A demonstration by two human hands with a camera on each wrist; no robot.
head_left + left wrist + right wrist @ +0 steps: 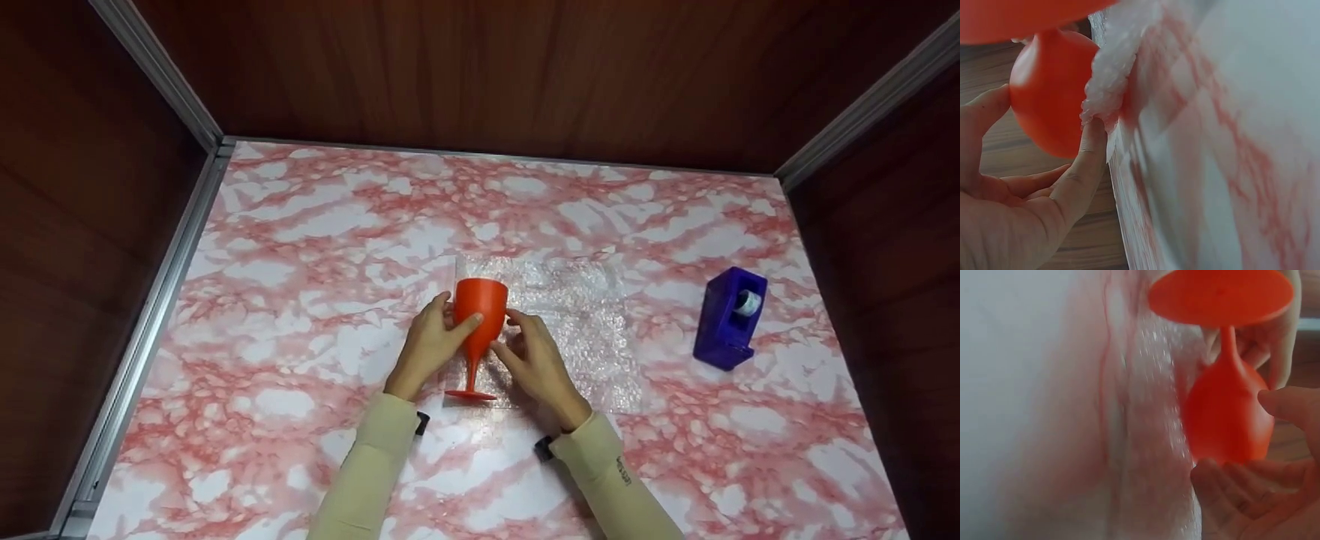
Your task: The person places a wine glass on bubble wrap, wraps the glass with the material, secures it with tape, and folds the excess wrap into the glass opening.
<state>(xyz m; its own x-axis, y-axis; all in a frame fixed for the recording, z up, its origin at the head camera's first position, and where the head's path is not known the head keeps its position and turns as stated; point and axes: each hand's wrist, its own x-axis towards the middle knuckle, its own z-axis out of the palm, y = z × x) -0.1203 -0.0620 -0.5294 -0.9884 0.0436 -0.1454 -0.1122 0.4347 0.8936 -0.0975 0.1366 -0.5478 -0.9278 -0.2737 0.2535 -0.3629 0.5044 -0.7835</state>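
Sleeves (367, 472): nearest us, before the bubble wrap (574, 349).
Left hand (429, 337): by the wrap's left edge, thumb and fingers pinching the cup (481, 300).
Cup: over the wrap's left part; we see its long axis run lengthwise, foot toward us, mouth away, both hands equally near.
Right hand (538, 358): above the wrap, pinching the cup's right side.
Tape dispenser (716, 322): right of the wrap, well apart.
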